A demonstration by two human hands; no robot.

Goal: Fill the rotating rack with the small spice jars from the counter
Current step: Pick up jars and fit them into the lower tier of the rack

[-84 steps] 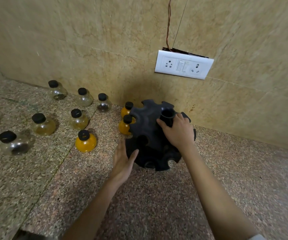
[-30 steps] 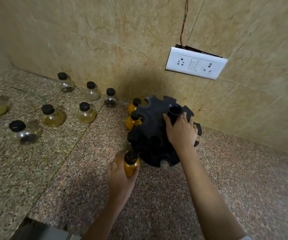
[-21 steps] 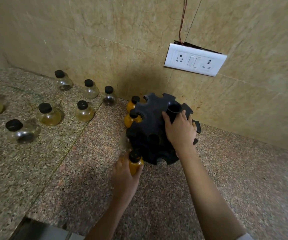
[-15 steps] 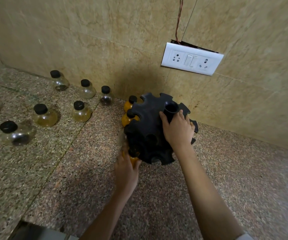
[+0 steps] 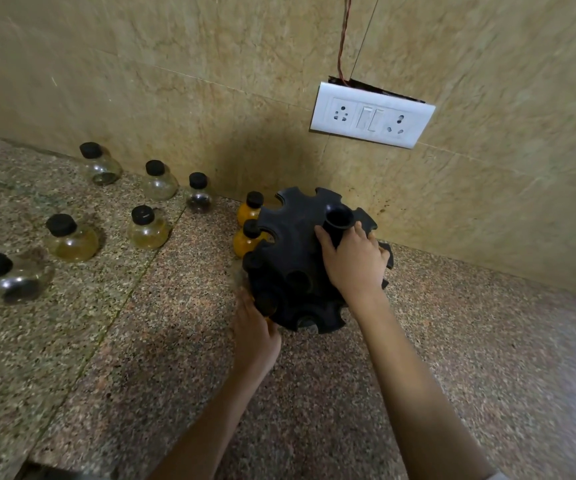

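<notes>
While wrapped around glass jar (image 5: 266,306), left hand (image 5: 255,336); right hand (image 5: 354,261) gripping notched black rack (image 5: 293,258).

orange jar (image 5: 268,308): mostly hidden by left hand (image 5: 257,336) | rack (image 5: 300,268)

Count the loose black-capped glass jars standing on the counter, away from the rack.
6: three along the wall, three nearer. More may sit beyond the left edge.
</notes>
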